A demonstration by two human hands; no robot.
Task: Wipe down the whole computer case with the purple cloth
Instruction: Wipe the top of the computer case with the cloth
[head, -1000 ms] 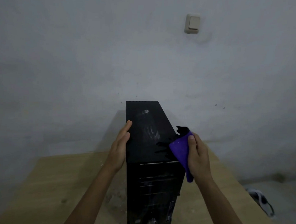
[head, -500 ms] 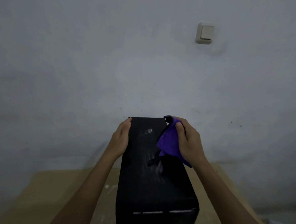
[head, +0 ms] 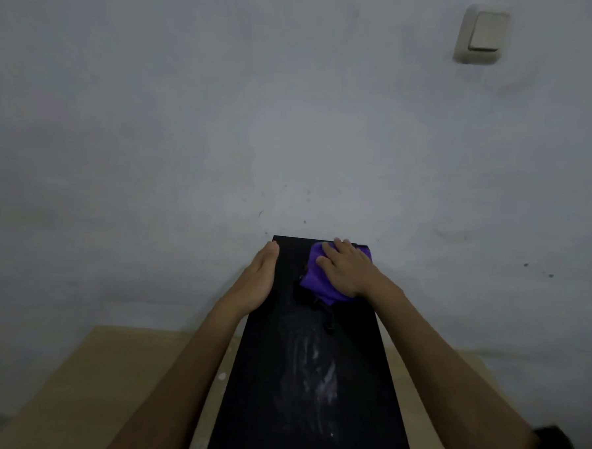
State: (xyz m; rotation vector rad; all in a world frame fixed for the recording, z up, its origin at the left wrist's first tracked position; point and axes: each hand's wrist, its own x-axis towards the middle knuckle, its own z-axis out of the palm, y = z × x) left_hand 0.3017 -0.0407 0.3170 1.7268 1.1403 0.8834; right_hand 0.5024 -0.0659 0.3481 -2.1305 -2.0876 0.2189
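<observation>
Left hand [head: 255, 284]: we lay it flat, fingers straight, along the case's left top edge to brace it.
Computer case [head: 314, 379]: it stands between our forearms on the wooden table [head: 84, 378]; pale dust streaks remain on the top behind our hands.
Purple cloth [head: 314, 276]: it lies under our right palm at the far right corner.
Right hand [head: 348, 270]: fingers spread, pressing the cloth down.
Technique: we should draw long, overlapping strokes back through the streaks.
</observation>
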